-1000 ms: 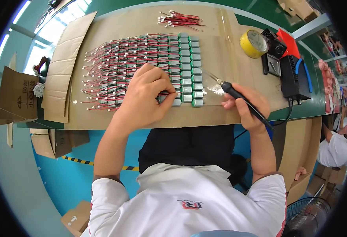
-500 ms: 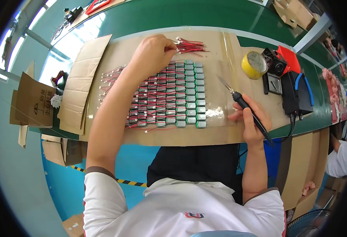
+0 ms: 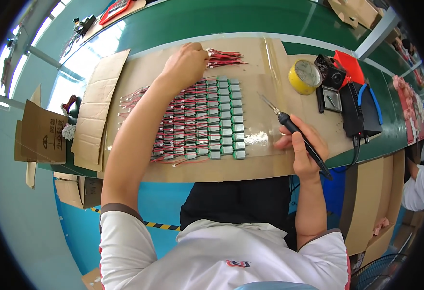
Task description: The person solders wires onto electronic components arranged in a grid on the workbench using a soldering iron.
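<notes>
My right hand (image 3: 304,149) grips a black-handled soldering iron (image 3: 294,128), its metal tip pointing up and left over the cardboard. Beyond the rows, my left hand (image 3: 187,64) has its fingers pinched at the white-plug end of a pile of red wires (image 3: 225,58); what lies between the fingertips is hidden. Several small grey motors (image 3: 225,114) with green ends stand in close rows on the cardboard sheet (image 3: 262,166). Red and black leads with white plugs trail leftward from them, partly covered by my left forearm.
To the right are a yellow tape roll (image 3: 304,77), a black soldering station (image 3: 360,113) with blue-handled pliers (image 3: 370,104) on it, and a red tray (image 3: 349,67). A folded cardboard sheet (image 3: 98,111) and an open carton (image 3: 43,133) stand left. Another person's sleeve (image 3: 417,191) shows far right.
The whole view has shifted slightly. My left hand stays at the plug end of the red wire pile, its fingers moved a little closer against it. My right hand still holds the soldering iron much as before.
</notes>
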A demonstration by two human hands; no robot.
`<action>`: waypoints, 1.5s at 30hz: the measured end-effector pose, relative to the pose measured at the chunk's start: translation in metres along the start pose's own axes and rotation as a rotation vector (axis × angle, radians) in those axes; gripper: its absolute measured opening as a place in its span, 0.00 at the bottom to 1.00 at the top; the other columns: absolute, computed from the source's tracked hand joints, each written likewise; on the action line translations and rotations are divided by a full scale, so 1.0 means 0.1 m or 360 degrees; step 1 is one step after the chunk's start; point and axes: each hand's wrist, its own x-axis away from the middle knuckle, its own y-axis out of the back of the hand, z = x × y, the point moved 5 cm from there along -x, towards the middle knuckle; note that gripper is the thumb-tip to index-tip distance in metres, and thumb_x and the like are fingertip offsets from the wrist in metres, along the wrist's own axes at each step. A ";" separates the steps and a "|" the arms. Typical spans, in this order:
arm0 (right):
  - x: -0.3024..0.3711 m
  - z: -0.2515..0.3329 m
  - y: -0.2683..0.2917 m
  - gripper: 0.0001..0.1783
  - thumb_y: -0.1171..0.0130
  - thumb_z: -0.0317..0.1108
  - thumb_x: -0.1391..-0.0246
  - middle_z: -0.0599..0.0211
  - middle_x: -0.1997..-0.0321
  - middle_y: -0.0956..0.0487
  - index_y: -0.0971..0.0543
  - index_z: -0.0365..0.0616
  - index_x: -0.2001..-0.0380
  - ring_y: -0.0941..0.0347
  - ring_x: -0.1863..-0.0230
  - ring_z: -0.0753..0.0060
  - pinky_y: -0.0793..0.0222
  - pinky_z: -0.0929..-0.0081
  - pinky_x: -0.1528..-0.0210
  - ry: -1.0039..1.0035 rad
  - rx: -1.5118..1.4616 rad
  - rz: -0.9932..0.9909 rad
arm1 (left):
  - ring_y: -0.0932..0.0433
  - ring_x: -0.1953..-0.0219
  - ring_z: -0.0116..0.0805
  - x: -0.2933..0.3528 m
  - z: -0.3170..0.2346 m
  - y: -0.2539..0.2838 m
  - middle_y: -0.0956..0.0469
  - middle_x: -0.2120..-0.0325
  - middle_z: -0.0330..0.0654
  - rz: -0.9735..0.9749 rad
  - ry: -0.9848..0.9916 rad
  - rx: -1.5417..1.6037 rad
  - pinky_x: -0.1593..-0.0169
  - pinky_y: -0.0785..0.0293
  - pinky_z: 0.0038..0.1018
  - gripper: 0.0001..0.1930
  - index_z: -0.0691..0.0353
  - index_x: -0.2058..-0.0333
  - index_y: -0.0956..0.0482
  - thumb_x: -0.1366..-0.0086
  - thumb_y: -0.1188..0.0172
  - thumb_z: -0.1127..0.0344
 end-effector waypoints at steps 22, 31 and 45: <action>-0.15 0.10 -0.41 0.26 0.31 0.18 0.38 0.51 0.50 0.14 0.23 0.35 0.37 0.13 0.56 0.68 0.10 0.70 0.56 -0.0328 -0.0628 0.0018 | 0.20 0.61 0.49 1.35 -1.43 0.71 0.20 0.64 0.46 -0.0301 0.0109 0.0945 0.56 0.22 0.41 0.07 0.66 0.65 0.16 0.42 0.30 0.79; -0.07 0.20 -0.67 0.19 0.33 0.17 0.36 0.55 0.56 0.13 0.18 0.35 0.42 0.13 0.60 0.72 0.11 0.73 0.57 -0.0395 -0.0670 0.0178 | 0.13 0.56 0.37 1.43 -1.35 0.77 0.12 0.57 0.45 -0.0268 0.0226 0.1213 0.54 0.18 0.30 0.23 0.64 0.48 0.13 0.44 0.23 0.73; 0.02 0.19 -0.86 0.18 0.35 0.20 0.32 0.55 0.54 0.11 0.17 0.36 0.40 0.12 0.58 0.71 0.13 0.74 0.54 -0.0304 -0.0483 0.0291 | 0.16 0.70 0.25 1.59 -1.15 0.62 0.11 0.66 0.43 -0.0160 0.0755 0.1742 0.65 0.19 0.23 0.05 0.67 0.60 0.10 0.33 0.27 0.74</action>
